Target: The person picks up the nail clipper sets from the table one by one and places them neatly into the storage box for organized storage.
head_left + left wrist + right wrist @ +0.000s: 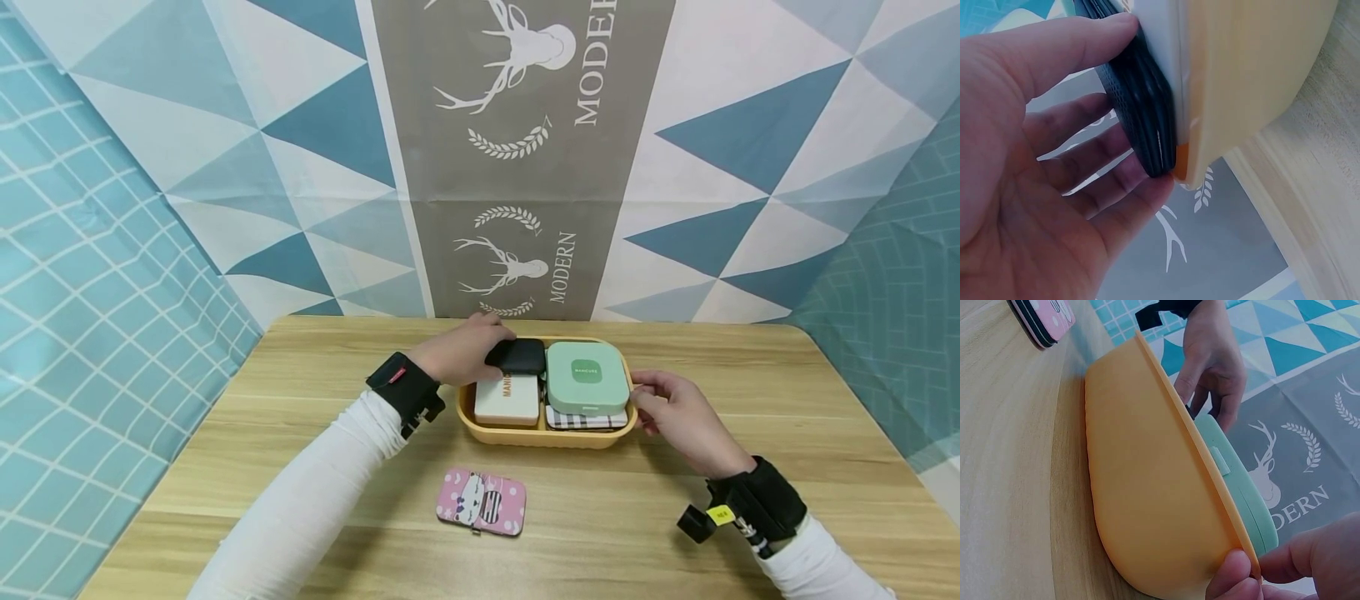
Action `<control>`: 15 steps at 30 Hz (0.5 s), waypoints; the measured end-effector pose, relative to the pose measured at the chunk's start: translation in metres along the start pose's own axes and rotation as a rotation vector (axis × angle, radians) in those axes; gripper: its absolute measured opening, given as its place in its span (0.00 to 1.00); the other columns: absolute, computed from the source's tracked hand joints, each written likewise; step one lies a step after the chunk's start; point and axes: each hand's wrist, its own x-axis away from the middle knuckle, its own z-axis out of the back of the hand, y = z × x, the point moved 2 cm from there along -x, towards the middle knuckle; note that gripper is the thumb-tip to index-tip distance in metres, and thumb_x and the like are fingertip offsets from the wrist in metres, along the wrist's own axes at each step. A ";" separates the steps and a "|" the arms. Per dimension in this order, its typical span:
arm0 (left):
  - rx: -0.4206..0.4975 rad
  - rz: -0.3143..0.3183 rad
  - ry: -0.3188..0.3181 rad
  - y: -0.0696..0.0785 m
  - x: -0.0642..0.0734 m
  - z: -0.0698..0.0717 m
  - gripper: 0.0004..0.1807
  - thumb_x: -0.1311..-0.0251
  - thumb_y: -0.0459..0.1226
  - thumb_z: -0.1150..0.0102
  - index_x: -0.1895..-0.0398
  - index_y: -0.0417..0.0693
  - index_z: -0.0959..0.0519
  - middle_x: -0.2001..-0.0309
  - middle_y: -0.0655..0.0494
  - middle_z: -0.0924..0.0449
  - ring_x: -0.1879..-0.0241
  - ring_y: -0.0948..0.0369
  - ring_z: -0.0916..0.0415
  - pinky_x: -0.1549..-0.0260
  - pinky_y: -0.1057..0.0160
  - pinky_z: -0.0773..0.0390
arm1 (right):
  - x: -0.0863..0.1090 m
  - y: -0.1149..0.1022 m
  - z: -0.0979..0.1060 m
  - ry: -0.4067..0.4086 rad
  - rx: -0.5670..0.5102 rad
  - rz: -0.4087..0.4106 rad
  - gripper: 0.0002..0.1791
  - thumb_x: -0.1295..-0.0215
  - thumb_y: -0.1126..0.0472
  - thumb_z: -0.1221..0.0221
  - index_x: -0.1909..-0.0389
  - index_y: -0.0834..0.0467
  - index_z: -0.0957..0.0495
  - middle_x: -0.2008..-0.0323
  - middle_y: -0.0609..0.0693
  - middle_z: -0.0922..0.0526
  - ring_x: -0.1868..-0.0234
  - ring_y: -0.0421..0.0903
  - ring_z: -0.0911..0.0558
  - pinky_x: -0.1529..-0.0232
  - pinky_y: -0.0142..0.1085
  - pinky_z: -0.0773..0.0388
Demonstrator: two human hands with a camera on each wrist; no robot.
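My left hand (pixel 467 350) holds a black wallet (pixel 525 357) at the back left of the yellow-orange basket (pixel 551 437). In the left wrist view its thumb lies on one face of the wallet (pixel 1141 112) and its fingers on the other. At the basket's right end, my right hand (pixel 686 421) pinches the rim between thumb and fingers, as the right wrist view also shows. Inside the basket lie a white case (pixel 506 407) with orange lettering and a mint green case (pixel 585 379) marked MANICURE. Beneath the green one shows a plaid item (pixel 585 421), mostly covered.
A pink case (pixel 482 502) with a cartoon cat and dots lies on the wooden table (pixel 615 533) in front of the basket. Patterned cloth (pixel 510 179) stands as a wall behind the table, with tiled-pattern cloth (pixel 90 267) along the left side.
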 end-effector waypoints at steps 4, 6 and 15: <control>0.005 0.012 0.004 0.001 0.000 0.000 0.33 0.32 0.41 0.28 0.26 0.45 0.25 0.34 0.48 0.27 0.37 0.52 0.31 0.36 0.56 0.27 | 0.000 0.000 0.000 0.002 0.002 0.003 0.26 0.16 0.62 0.50 0.25 0.71 0.35 0.54 0.61 0.23 0.61 0.52 0.21 0.66 0.38 0.19; 0.006 0.016 0.007 0.002 0.001 0.000 0.33 0.32 0.41 0.28 0.26 0.45 0.25 0.35 0.48 0.27 0.37 0.52 0.31 0.36 0.57 0.27 | 0.001 -0.001 0.000 0.000 0.001 0.007 0.26 0.16 0.62 0.50 0.25 0.71 0.35 0.54 0.61 0.23 0.62 0.52 0.21 0.67 0.39 0.19; 0.003 0.023 0.005 0.002 0.001 0.000 0.33 0.32 0.41 0.28 0.26 0.46 0.25 0.34 0.47 0.27 0.36 0.52 0.31 0.35 0.56 0.28 | 0.000 -0.001 0.001 -0.007 -0.007 0.012 0.26 0.16 0.62 0.50 0.25 0.70 0.36 0.55 0.61 0.23 0.62 0.52 0.21 0.67 0.39 0.20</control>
